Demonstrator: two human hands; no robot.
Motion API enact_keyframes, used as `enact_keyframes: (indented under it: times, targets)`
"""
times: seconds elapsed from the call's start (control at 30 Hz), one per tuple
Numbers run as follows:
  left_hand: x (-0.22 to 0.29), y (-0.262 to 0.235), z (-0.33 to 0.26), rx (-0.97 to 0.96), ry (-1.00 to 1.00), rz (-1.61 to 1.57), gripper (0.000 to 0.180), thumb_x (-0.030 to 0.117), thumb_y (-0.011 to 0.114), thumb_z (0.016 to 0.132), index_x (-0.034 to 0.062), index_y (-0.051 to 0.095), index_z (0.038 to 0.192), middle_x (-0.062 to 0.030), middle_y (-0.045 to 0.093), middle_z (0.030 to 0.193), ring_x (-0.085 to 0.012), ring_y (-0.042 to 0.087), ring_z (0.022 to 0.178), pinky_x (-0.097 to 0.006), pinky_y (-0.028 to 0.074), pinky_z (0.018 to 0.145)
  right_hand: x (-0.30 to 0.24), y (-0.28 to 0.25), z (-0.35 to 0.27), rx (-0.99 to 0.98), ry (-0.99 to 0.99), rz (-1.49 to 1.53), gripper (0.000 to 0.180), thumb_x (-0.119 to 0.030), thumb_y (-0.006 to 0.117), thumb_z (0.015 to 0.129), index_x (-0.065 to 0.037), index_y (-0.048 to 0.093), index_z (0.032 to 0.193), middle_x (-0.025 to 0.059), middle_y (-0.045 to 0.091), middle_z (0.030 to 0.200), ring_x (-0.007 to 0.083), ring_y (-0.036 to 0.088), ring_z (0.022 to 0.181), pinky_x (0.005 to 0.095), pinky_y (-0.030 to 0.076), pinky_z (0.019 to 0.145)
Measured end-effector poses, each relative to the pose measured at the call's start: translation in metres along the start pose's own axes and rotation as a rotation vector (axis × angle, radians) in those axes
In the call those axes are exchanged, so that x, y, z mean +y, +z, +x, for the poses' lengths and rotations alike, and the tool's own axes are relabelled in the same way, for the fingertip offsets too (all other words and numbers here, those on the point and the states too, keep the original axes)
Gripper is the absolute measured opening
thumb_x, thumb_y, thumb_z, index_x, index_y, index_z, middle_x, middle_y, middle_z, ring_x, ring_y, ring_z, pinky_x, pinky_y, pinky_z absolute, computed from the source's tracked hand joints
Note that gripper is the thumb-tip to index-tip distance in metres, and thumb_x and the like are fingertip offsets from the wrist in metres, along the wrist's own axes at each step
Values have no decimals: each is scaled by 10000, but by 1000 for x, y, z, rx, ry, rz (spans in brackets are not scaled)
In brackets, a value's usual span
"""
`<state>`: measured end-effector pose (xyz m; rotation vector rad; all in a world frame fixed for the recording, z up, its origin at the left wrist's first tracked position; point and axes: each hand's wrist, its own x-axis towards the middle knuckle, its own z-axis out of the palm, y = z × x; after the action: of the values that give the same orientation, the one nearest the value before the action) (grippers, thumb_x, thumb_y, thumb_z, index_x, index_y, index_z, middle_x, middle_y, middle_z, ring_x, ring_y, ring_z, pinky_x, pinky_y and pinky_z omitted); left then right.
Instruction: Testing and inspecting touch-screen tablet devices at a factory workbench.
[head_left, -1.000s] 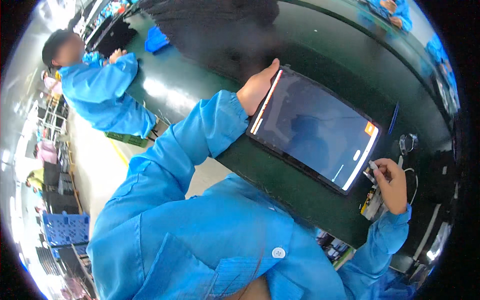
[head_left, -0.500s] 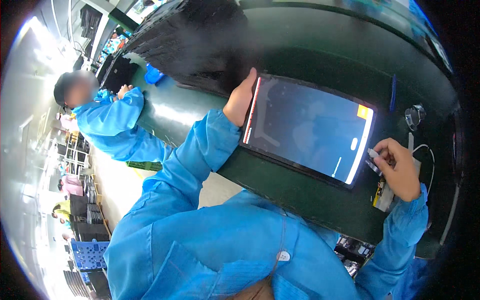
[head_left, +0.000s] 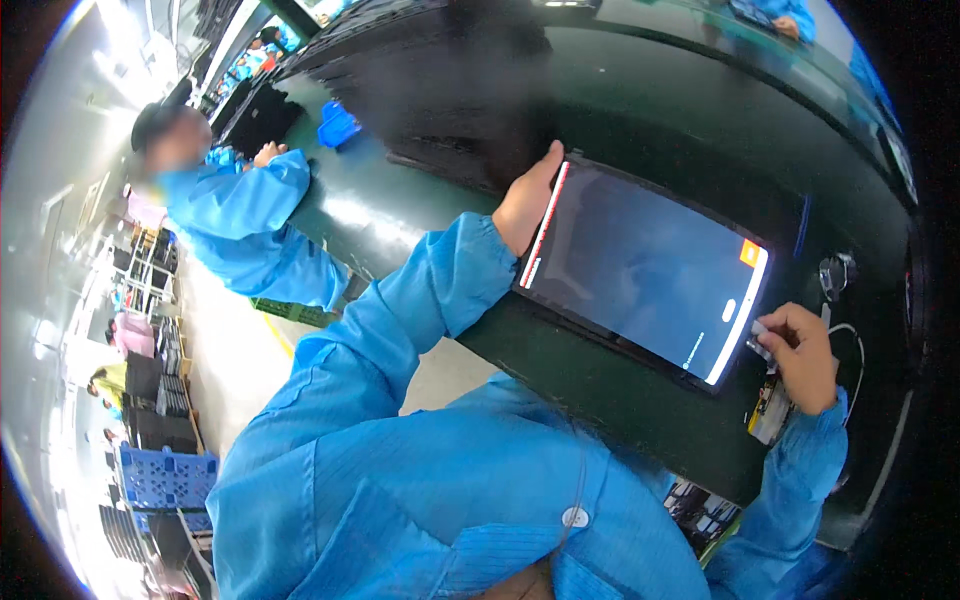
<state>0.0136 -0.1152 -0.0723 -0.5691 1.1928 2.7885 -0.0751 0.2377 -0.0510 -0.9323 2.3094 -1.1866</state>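
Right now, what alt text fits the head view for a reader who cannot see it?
A person in blue sleeves steadies a large dark flat panel on a green workbench, left hand on its left edge, right hand pinching something small at its right edge. Another person works further left.

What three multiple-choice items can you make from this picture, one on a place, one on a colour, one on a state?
1. Where does the left hand rest?
A. on the dark panel's left edge
B. on the blue crate
C. on the floor

2. What colour is the workbench?
A. white
B. dark green
C. red

3. How is the panel lying?
A. standing upright
B. flat on the bench
C. lifted in the air

Answers: 1 A, the fingers lie along that edge; 2 B, its bare top is dark green; 3 B, it lies flat while the right hand holds a small piece at its right edge.
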Motion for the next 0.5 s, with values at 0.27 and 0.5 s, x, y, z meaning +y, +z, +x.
enact_keyframes:
  times: [0.27, 0.5]
  targets:
    - [-5, -10, 12, -149, -22, -35, 600, 516, 314, 876, -24, 573, 901, -202, 617, 901, -300, 590, 801, -386, 448, 807, 2, 6, -5, 57, -35, -83, 83, 28, 569, 740, 14, 543, 818, 47, 523, 726, 116, 509, 677, 238, 411, 607]
    - [5, -1, -10, 73, 4, 102, 558, 514, 326, 880, 33, 592, 785, -139, 635, 770, -221, 593, 622, -331, 494, 638, -9, 18, -6, 96, 0, -172, 189, 16, 578, 710, -30, 515, 882, -2, 434, 705, 64, 377, 609, 192, 318, 508]
